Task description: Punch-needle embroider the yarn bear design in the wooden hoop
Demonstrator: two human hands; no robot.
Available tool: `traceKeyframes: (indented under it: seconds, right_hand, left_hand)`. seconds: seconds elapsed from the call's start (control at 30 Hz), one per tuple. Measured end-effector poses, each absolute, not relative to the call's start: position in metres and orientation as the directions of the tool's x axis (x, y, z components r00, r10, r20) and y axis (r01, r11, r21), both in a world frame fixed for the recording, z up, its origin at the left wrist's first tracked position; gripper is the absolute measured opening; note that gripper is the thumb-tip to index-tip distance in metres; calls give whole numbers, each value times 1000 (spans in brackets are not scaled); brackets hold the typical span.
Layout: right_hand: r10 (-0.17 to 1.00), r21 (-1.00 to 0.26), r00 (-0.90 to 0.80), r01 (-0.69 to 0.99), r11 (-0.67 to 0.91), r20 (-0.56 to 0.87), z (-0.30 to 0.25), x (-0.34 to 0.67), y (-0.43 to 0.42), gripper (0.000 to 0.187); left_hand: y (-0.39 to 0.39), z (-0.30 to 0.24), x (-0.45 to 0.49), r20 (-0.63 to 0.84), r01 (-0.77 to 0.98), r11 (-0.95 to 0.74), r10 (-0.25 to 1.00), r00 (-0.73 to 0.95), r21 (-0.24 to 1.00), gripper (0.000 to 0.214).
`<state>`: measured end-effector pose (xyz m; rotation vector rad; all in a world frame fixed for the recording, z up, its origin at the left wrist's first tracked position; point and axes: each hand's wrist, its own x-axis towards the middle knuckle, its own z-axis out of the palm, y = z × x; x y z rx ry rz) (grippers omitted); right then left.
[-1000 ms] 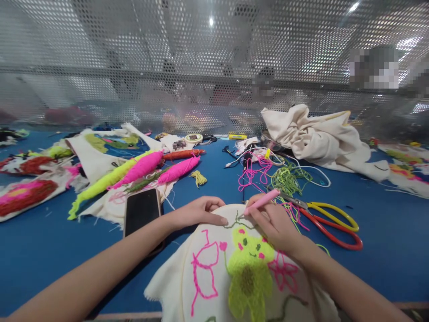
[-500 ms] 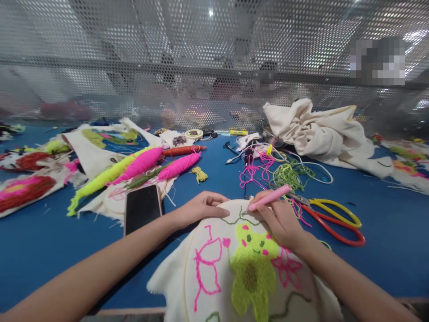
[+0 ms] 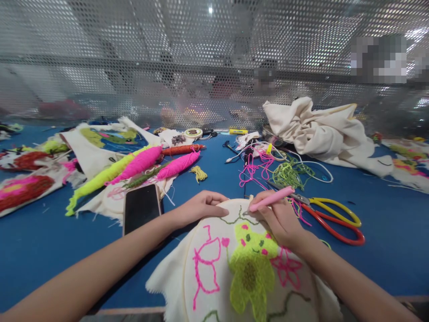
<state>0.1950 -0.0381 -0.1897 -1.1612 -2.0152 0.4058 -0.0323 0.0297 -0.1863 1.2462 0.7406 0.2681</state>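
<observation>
White cloth (image 3: 214, 250) is stretched in an embroidery hoop (image 3: 185, 268) in front of me, its loose edges hanging outside. Stitched on it are a lime-green figure (image 3: 251, 264) with pink spots, pink outlines at both sides and dark green wavy lines. My left hand (image 3: 206, 208) grips the hoop's far left rim, thumb on the cloth and fingers beneath. My right hand (image 3: 278, 219) holds a pink-handled punch needle (image 3: 272, 199), tilted up to the right. Its thin tip is at the dark green line near the hoop's top; whether it pierces the cloth I cannot tell.
Scissors (image 3: 330, 214) with yellow and red handles lie right of the hoop, near tangled green yarn (image 3: 291, 172). A phone (image 3: 142, 208) lies left, by pink yarn bundles (image 3: 179, 165). Crumpled cream cloth (image 3: 318, 129) sits before a perforated metal screen (image 3: 201, 53).
The punch needle's handle has shifted slightly to the right in my right hand. My left hand keeps its hold on the hoop. The rest of the table looks the same.
</observation>
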Motion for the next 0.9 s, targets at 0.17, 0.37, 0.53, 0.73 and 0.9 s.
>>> traceKeyframes:
  seconds: [0.17, 0.37, 0.53, 0.73, 0.9]
  right_hand:
    - [825, -564, -313, 613, 553, 470, -188, 195, -39, 22]
    - [824, -593, -311, 578, 560, 474, -189, 195, -39, 19]
    - [830, -614, -321, 561, 555, 456, -189, 195, -39, 15]
    - [803, -613, -300, 525, 590, 516, -188, 196, -40, 10]
    - [801, -592, -304, 550, 589, 515, -186, 194, -39, 12]
  left_hand:
    - [29, -186, -33, -362, 199, 331, 562, 744, 922, 37]
    - [29, -185, -32, -366, 210, 323, 561, 742, 923, 35]
    - [29, -185, -32, -367, 222, 311, 564, 740, 924, 35]
    - [29, -182, -31, -380, 234, 314, 566, 732, 920, 40]
    - [28, -182, -30, -375, 232, 306, 590, 715, 923, 42]
